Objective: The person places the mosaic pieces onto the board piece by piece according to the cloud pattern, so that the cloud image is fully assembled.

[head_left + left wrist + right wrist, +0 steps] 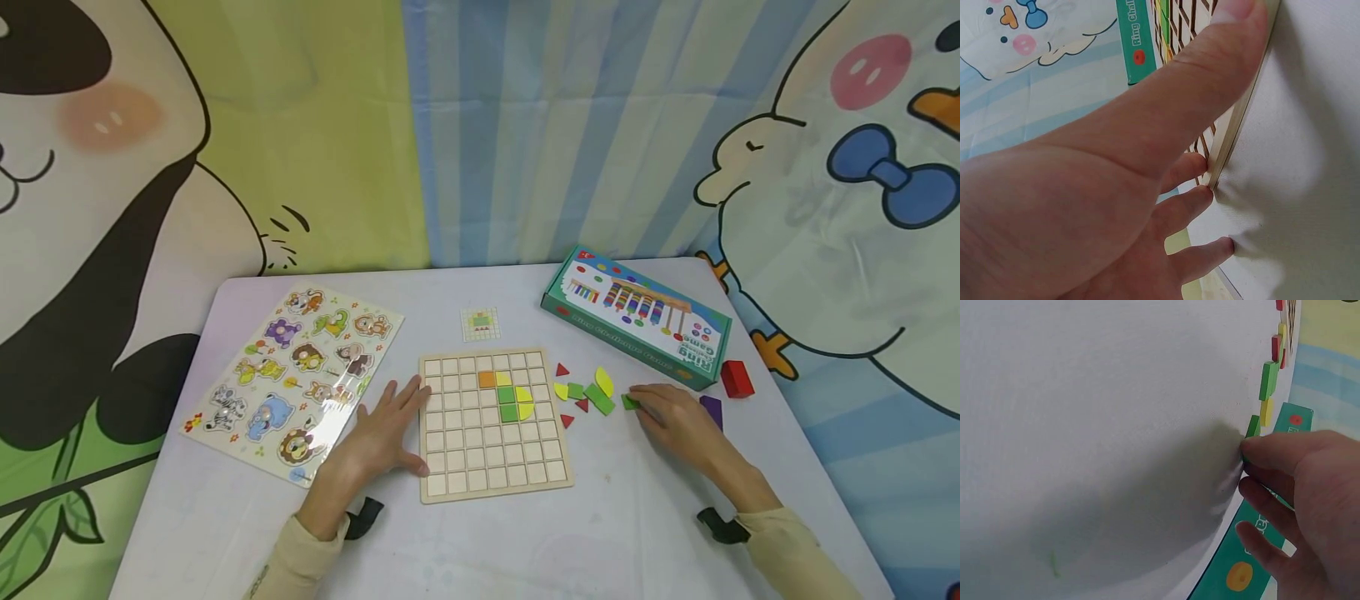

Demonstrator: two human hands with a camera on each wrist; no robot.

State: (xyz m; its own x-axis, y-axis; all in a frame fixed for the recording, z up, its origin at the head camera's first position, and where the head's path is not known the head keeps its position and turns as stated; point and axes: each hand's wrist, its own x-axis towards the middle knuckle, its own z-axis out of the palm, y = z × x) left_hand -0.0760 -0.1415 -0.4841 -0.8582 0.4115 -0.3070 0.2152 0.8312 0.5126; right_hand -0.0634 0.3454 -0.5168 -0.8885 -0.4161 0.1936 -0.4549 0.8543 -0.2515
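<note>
A wooden grid board [495, 450] lies in the middle of the table, with an orange square [487, 379], green squares [507, 403] and yellow curved pieces set in its upper cells. My left hand [393, 427] rests flat on the table, its straight fingers touching the board's left edge [1233, 128]. To the right of the board my right hand [663, 412] pinches a small green piece [628, 402] that lies on the table. The right wrist view shows the fingertips [1249, 450] closed on that green piece [1252, 426].
Loose red, yellow and green pieces [588, 392] lie between the board and my right hand. A teal game box [637, 317] stands behind them, with a red block [737, 377] and a purple block [711, 410] beside it. An animal peg puzzle [296, 379] lies left, a small pattern card [480, 323] behind the board.
</note>
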